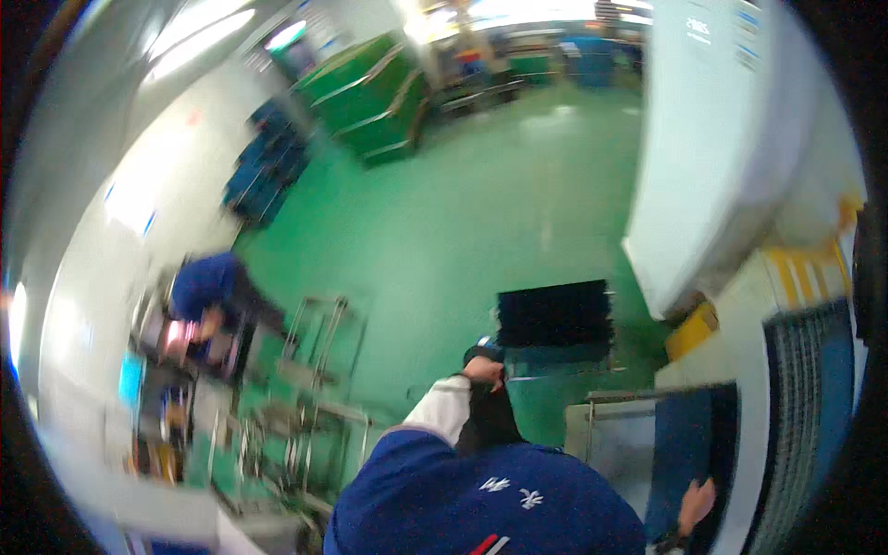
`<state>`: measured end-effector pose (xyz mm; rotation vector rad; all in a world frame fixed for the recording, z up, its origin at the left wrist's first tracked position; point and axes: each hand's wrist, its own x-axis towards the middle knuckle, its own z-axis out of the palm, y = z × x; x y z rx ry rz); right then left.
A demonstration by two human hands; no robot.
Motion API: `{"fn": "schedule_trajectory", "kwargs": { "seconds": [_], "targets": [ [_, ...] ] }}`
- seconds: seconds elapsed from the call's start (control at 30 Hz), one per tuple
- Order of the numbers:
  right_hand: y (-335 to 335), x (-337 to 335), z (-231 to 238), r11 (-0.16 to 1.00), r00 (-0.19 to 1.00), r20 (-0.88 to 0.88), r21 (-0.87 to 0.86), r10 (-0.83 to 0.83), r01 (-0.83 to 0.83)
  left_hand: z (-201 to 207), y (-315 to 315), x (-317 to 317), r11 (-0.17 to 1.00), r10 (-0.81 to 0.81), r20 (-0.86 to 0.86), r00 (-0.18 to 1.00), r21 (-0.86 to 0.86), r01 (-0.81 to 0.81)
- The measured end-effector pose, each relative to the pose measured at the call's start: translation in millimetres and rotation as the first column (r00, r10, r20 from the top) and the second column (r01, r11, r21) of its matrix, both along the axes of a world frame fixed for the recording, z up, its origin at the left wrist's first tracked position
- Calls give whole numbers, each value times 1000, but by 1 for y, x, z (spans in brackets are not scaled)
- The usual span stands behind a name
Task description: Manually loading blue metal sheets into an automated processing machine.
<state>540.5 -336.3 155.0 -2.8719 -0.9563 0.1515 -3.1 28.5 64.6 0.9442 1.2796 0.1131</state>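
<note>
My left hand, at the end of a blue and white sleeve, is in front of my body with its fingers curled closed. A small dark thing shows at its far side, too blurred to name. Just beyond it on the right stands a low cart or rack with a black top. My right hand is at the lower right, over or against a dark blue panel; I cannot tell if they touch. Its fingers are smeared by motion. A grey metal-framed surface lies left of that panel.
Metal-framed trolleys stand on the green floor at left. A co-worker in blue bends over equipment beyond them. Blue crates and a large green bin are farther off. A tall white cabinet rises at right, near a yellow box.
</note>
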Motion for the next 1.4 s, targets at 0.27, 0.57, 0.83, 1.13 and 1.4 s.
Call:
{"fn": "schedule_trajectory", "kwargs": {
  "seconds": [0.27,0.57,0.83,1.13,1.4],
  "targets": [
    [-4,22,-14,916,959,3,-295,-282,270,5,-12,-4,887,-187,-137,973,402,227],
    [-6,-9,5,990,987,138,-125,87,-70,-35,-17,-10,966,-63,-140,988,239,95],
    [15,-30,63,983,985,-57,-75,162,-166,-34,-21,-13,986,-37,-195,980,150,67],
    [3,-12,36,998,980,-189,-1,57,-59,16,-29,-13,949,-176,-2,984,266,170],
    [2,-3,10,998,992,-111,-6,-60,59,4,-21,-9,982,164,11,986,-93,-162]
  ]
}}
